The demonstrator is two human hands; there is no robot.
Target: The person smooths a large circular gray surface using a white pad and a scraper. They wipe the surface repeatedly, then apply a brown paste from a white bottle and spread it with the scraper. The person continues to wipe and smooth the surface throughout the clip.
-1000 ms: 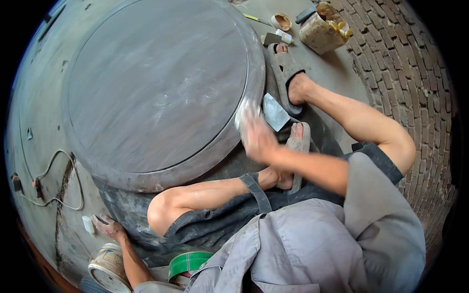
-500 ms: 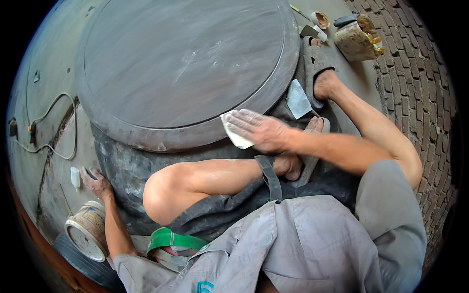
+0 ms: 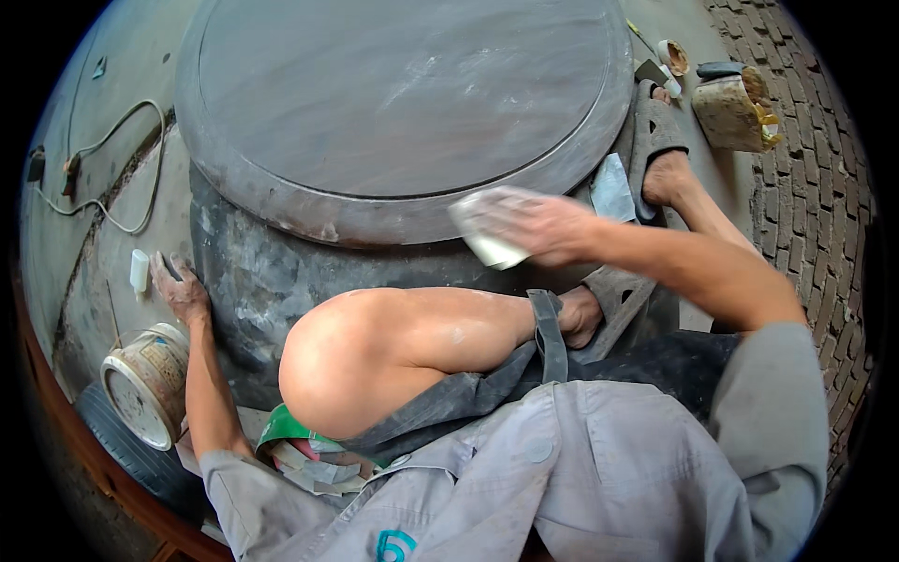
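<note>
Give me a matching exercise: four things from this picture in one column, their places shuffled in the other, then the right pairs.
1. right hand
2. left hand
3. pale folded sheet
4. paint-smeared bucket

A. lying tilted on the floor beside the left forearm
B. flat on the floor at the round slab's left side
C. against the slab's near rim, under the hand
D. pressing the sheet on the slab's near rim

Pairs: 1-D, 2-B, 3-C, 4-A

Paint tin (image 3: 145,384) nr tyre (image 3: 131,459), cable (image 3: 103,187) on floor, brick paving (image 3: 815,187).
</note>
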